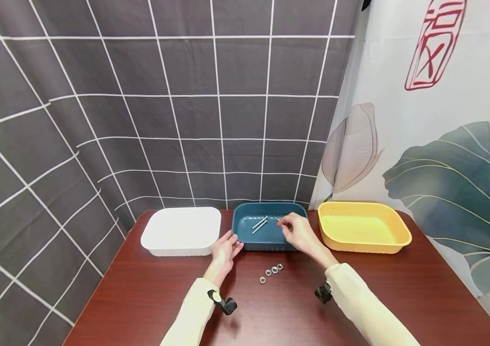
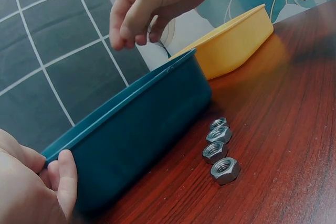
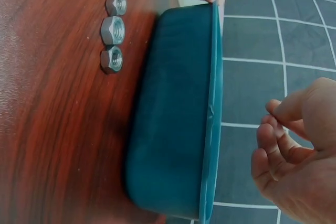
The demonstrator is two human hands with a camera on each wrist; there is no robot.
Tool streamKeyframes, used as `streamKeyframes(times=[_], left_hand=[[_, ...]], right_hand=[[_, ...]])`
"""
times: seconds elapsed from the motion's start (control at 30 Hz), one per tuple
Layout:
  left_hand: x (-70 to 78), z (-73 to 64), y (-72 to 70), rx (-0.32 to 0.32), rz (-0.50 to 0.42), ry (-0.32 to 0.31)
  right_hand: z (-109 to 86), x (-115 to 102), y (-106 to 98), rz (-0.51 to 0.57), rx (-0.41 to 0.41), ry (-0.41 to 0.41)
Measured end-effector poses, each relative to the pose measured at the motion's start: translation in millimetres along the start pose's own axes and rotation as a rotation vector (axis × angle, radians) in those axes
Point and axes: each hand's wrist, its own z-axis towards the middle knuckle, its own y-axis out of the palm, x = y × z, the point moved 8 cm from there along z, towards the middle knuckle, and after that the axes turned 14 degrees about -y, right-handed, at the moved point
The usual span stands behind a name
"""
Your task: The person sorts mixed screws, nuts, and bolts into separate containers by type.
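A dark teal tray (image 1: 270,246) stands in the middle, with metal bolts (image 1: 259,225) lying on its floor. My left hand (image 1: 224,250) grips its near left corner, thumb and fingers at the rim. Over the tray's right part, my right hand (image 1: 298,233) has its fingers bent and thumb meeting forefinger. A small metal piece (image 1: 278,220) shows at those fingertips, mostly hidden by them; its kind I cannot tell. Several hex nuts (image 2: 224,170) lie in a slanting row on the table, in front of the tray.
A white tray (image 1: 184,230) sits left of the teal one, and a yellow tray (image 1: 363,246) sits to its right. All stand along the back of the reddish-brown wooden table (image 1: 296,307). A grey checked curtain (image 1: 245,115) hangs behind.
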Motion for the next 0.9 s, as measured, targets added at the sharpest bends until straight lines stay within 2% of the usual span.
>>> streamKeyframes(times=[0.37, 0.63, 0.73, 0.8, 0.9], left_hand=[[-3.4, 2.7, -1.7, 0.007, 0.004, -0.007], [-1.2, 0.2, -2.3, 0.003, -0.005, 0.010], [-0.1, -1.9, -3.2, 0.009, 0.011, 0.041], [0.2, -2.0, -4.5, -0.012, 0.004, 0.080], [-0.4, -3.0, -6.7, -0.004, 0.003, 0.089]], right_hand=[[-25.8, 13, -30, 0.025, 0.150, 0.088], [-47.8, 16, -42, 0.055, 0.191, 0.129], [-58.3, 17, -47, 0.062, 0.190, 0.175], [-66.4, 18, -50, 0.071, 0.188, 0.208], [-78.8, 21, -53, 0.075, 0.195, 0.236]])
